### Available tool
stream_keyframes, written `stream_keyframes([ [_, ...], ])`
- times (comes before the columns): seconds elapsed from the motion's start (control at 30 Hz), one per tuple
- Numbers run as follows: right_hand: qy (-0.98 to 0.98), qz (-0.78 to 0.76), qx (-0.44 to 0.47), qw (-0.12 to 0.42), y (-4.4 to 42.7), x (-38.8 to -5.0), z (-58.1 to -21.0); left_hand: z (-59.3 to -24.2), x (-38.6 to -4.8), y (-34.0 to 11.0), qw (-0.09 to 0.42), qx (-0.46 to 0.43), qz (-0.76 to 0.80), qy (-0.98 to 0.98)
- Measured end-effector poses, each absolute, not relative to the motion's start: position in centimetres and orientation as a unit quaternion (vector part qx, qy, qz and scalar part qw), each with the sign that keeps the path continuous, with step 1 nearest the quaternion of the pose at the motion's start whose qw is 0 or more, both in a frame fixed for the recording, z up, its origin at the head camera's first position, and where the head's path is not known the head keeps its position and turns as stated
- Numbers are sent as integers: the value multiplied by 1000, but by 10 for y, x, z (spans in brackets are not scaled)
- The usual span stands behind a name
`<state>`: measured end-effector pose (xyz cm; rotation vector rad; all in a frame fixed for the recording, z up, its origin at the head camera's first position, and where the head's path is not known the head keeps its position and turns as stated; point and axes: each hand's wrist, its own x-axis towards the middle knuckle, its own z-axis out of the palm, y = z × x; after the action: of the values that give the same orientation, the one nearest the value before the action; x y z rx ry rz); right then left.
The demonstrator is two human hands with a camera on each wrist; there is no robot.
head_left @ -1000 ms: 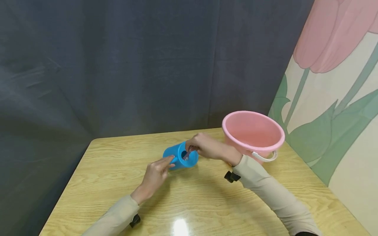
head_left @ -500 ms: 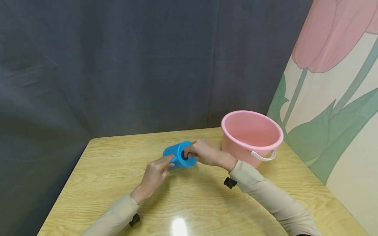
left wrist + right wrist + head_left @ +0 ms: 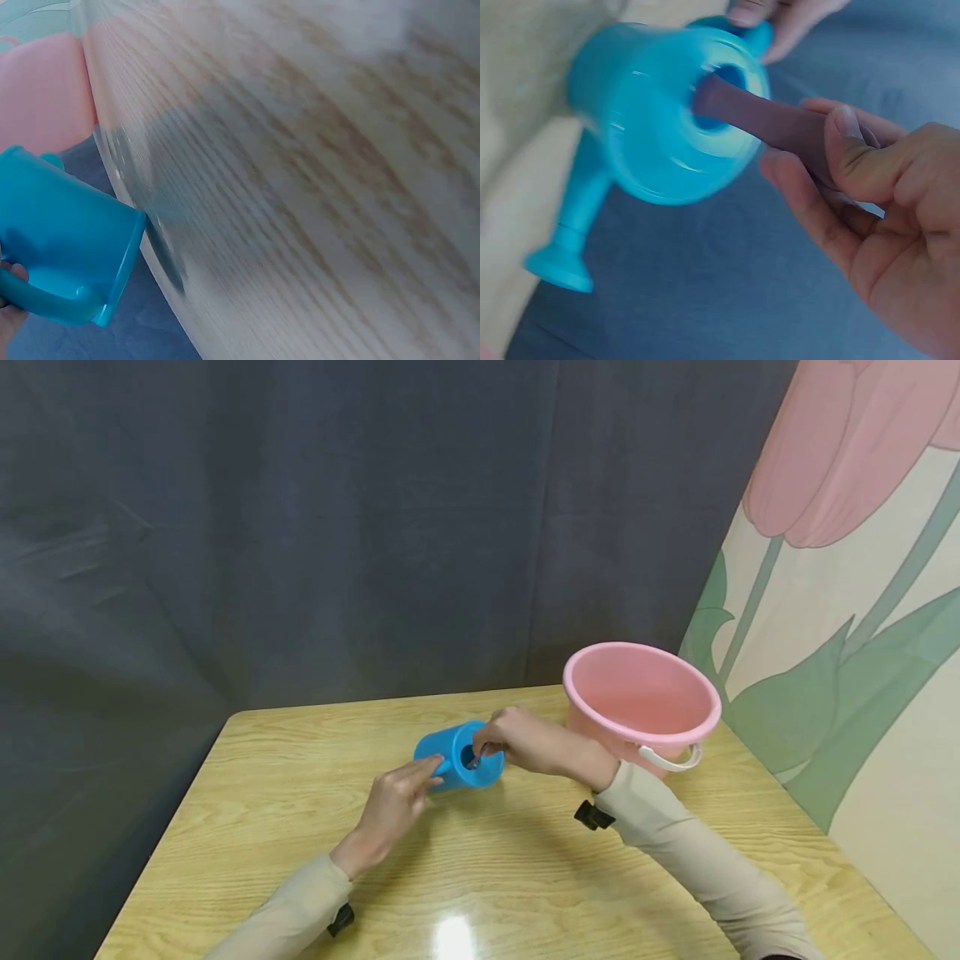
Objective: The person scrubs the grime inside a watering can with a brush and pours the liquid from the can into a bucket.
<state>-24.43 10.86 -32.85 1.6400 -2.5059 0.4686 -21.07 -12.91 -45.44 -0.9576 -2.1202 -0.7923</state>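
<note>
A blue watering can is tipped so that its top opening faces right. My left hand grips its handle, which also shows in the left wrist view beside the can's body. Between the thumb and fingers of my right hand is the mauve handle of a brush. In the right wrist view the brush enters the round hole in the can's top, and its bristle end is hidden inside. The spout points away from the handle. Whether the can touches the table is unclear.
Just right of the hands stands a pink bucket with a white handle. Both are on a wooden table. A dark curtain hangs behind, and a flower-painted wall borders the right side.
A second ago the brush's bristles showed at the can's opening. My right hand then pushed the brush deeper, and now it is drawn slightly back right. The left hand and can stay nearly still.
</note>
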Motion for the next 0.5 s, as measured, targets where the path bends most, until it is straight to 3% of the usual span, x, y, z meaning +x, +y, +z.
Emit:
stream_keyframes([
  [0.17, -826, 132, 545, 62, 109, -244, -323, -455, -211, -129, 339, -370, -302, -810],
  [0.5, -835, 149, 528, 38, 105, -251, -358, -454, -214, -128, 333, -358, -308, -816],
])
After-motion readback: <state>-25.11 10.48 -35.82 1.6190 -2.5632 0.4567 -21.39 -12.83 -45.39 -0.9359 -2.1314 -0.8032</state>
